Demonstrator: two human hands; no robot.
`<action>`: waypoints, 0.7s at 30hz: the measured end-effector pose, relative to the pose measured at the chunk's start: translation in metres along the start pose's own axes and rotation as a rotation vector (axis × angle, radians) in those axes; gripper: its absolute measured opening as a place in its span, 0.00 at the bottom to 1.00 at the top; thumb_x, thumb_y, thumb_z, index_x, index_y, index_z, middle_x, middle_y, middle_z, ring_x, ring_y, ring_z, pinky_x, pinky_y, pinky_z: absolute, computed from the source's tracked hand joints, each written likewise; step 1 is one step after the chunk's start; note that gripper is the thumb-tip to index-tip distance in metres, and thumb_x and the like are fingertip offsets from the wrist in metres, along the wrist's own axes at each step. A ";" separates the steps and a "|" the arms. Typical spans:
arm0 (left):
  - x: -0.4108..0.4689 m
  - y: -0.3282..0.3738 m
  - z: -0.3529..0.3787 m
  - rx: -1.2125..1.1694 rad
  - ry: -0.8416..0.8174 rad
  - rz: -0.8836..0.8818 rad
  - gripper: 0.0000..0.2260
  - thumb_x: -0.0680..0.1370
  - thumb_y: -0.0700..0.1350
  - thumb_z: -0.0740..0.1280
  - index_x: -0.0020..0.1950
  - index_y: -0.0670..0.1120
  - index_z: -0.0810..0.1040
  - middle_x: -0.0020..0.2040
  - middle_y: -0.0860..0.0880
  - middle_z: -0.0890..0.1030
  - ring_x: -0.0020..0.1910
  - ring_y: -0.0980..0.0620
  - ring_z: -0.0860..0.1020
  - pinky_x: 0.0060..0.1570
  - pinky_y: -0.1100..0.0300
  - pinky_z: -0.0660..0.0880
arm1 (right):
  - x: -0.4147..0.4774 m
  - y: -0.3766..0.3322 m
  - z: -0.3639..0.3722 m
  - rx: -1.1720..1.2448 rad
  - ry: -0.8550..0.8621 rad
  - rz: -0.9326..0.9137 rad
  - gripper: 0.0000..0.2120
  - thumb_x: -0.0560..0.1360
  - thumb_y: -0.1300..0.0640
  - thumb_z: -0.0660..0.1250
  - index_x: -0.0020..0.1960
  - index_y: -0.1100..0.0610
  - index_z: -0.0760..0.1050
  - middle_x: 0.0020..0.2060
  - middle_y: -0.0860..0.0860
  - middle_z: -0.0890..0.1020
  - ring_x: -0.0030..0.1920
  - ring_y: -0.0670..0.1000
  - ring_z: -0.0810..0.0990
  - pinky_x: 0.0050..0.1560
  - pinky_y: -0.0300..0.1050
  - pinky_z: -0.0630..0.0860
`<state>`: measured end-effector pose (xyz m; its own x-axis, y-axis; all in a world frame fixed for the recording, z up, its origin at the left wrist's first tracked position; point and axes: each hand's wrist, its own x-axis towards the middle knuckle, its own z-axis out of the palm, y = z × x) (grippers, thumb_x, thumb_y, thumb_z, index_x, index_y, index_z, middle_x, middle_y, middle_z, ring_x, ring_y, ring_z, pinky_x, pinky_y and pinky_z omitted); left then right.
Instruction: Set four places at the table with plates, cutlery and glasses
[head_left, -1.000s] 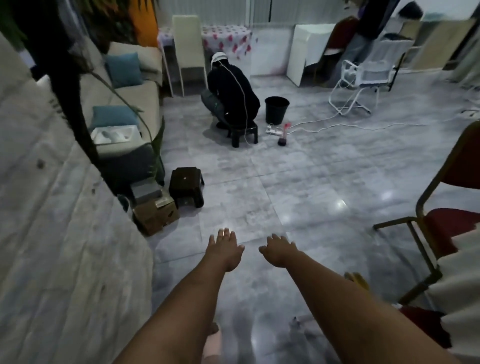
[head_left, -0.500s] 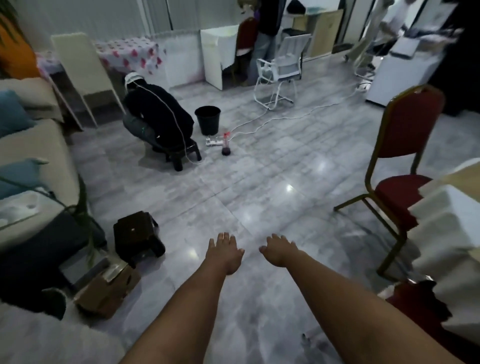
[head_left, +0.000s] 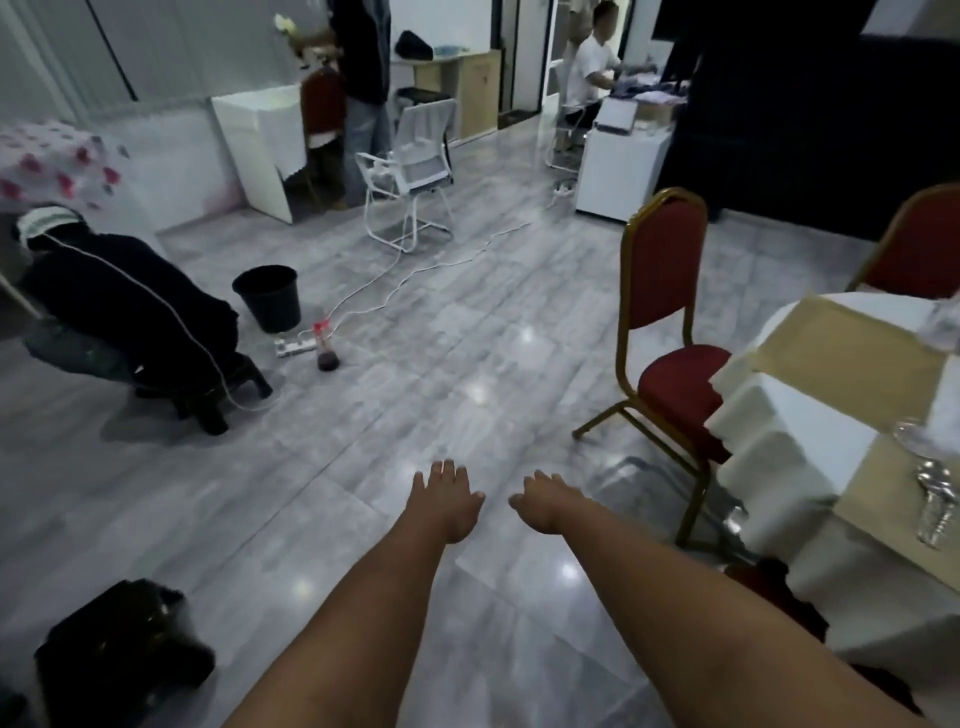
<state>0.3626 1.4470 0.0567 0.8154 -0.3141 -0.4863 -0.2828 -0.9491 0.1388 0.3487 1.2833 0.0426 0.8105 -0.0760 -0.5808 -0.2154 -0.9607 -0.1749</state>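
Hands reached out over the grey floor (head_left: 415, 395), both empty. The left hand (head_left: 448, 500) was flat with fingers spread apart; the right hand (head_left: 543, 503) hung with fingers curled loosely, closed on nothing. The two were near each other but did not touch.

The table (head_left: 810, 457) stood at the right edge of the view, covered with a white cloth and beige panels. On its near edge lay something shiny, perhaps cutlery (head_left: 932, 493) or glass, too blurred to tell. A clear glass (head_left: 943, 325) showed at the far edge, cut off by the frame. Plates could not be made out.

A red chair (head_left: 670, 322) with gold frame stood just beside the table, between the hands and the cloth. A second red chair (head_left: 919, 244) was behind the table, partly hidden.

On the left a person in black (head_left: 130, 306) crouched on a low stool. Near this person stood a black bucket (head_left: 267, 297), a bottle (head_left: 326, 349) and a power strip (head_left: 295, 347) with a white cable across the floor. A dark stool (head_left: 119, 654) was at the bottom left corner. A white chair (head_left: 410, 176) stood well apart in the back, where two more persons were partly cut off.
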 end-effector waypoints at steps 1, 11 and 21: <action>0.012 0.005 -0.008 0.008 0.001 0.018 0.28 0.84 0.54 0.44 0.79 0.41 0.43 0.79 0.42 0.42 0.78 0.44 0.41 0.75 0.45 0.42 | 0.010 0.005 -0.009 0.006 0.010 0.017 0.30 0.83 0.44 0.48 0.79 0.58 0.52 0.80 0.55 0.51 0.79 0.59 0.49 0.77 0.59 0.50; 0.111 0.031 -0.061 0.081 -0.040 0.184 0.27 0.84 0.54 0.44 0.79 0.40 0.44 0.79 0.41 0.42 0.78 0.44 0.42 0.76 0.45 0.43 | 0.067 0.039 -0.062 0.128 0.036 0.190 0.27 0.83 0.45 0.49 0.78 0.57 0.57 0.78 0.56 0.58 0.77 0.59 0.57 0.76 0.58 0.56; 0.231 0.050 -0.118 0.241 -0.066 0.432 0.27 0.84 0.54 0.45 0.78 0.40 0.46 0.79 0.41 0.45 0.78 0.44 0.43 0.76 0.43 0.44 | 0.135 0.066 -0.107 0.293 0.105 0.428 0.23 0.82 0.47 0.50 0.72 0.55 0.68 0.73 0.57 0.68 0.71 0.59 0.68 0.72 0.60 0.63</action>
<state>0.5962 1.3240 0.0536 0.5661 -0.6678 -0.4833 -0.7030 -0.6973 0.1399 0.5019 1.1812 0.0381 0.6634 -0.4859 -0.5691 -0.6700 -0.7243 -0.1627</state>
